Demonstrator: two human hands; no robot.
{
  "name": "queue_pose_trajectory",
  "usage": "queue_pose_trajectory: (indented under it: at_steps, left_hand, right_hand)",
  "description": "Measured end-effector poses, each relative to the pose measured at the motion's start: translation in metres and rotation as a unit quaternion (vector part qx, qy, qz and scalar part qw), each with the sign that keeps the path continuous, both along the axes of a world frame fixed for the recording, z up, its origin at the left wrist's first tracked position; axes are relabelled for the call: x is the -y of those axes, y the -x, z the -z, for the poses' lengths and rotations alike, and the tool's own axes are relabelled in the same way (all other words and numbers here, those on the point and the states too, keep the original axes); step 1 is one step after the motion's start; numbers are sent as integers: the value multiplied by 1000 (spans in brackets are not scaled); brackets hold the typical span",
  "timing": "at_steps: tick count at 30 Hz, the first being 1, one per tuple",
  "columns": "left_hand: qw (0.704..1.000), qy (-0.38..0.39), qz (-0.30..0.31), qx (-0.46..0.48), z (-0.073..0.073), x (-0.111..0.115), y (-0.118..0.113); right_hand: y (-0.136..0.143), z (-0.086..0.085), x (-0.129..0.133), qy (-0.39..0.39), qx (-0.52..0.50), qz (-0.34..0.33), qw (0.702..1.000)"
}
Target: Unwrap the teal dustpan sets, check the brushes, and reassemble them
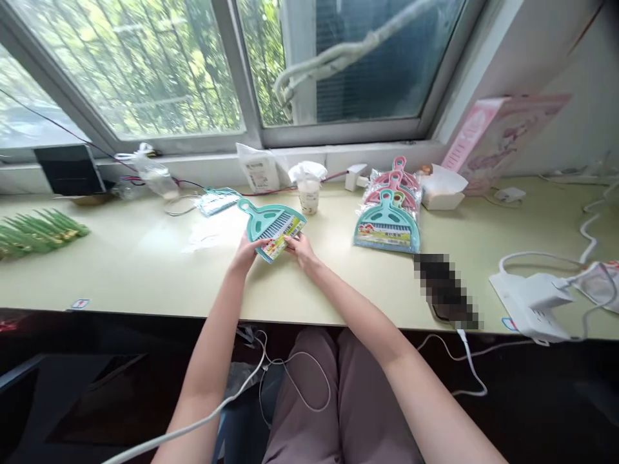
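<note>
A teal dustpan-and-brush set [271,222] with a yellow-green label is held tilted above the middle of the table. My left hand [245,252] grips its lower left edge, fingers partly behind it. At its lower right edge, my right hand [300,247] pinches the label side. Over to the right lies a stack of similar sets, a teal one [387,222] in front and pink ones [397,182] behind, in clear wrapping. Another teal item in clear plastic [220,201] lies behind my left hand.
Along the back stand a cup [308,195], a white bag [258,169], a tissue pack [442,188] and a pink box [503,142]. A blurred phone [447,290] and a power strip [536,306] with cables lie at the right.
</note>
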State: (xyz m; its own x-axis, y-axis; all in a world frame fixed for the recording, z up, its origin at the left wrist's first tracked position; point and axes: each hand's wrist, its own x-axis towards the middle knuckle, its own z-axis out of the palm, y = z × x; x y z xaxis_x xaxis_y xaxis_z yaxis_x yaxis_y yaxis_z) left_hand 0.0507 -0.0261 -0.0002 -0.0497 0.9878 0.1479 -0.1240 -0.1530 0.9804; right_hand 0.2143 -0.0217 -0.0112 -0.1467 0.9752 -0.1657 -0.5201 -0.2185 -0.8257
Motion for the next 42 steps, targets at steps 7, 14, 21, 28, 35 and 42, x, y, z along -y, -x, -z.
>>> queue_pose_trajectory:
  at_steps: [7, 14, 21, 28, 35, 42]
  left_hand:
    - [999, -7, -9, -46, -3, -13, 17]
    - [837, 86, -384, -379, 12, -48, 75]
    - [765, 39, -271, -583, 18, -65, 69]
    - [802, 3, -352, -483, 9, -62, 61]
    - [832, -142, -287, -453, 9, -58, 52]
    - [843, -247, -202, -432, -2, -47, 24]
  right_hand:
    - [-16, 5, 4, -13, -16, 38, 999]
    - [-15, 1, -2, -8, 18, 41, 999]
    - [-14, 7, -14, -55, 58, 2, 997]
    - [-23, 13, -26, -37, 120, 14, 992]
    - [-25, 3, -21, -26, 103, 34, 994]
    - [-27, -7, -17, -78, 104, 10, 991]
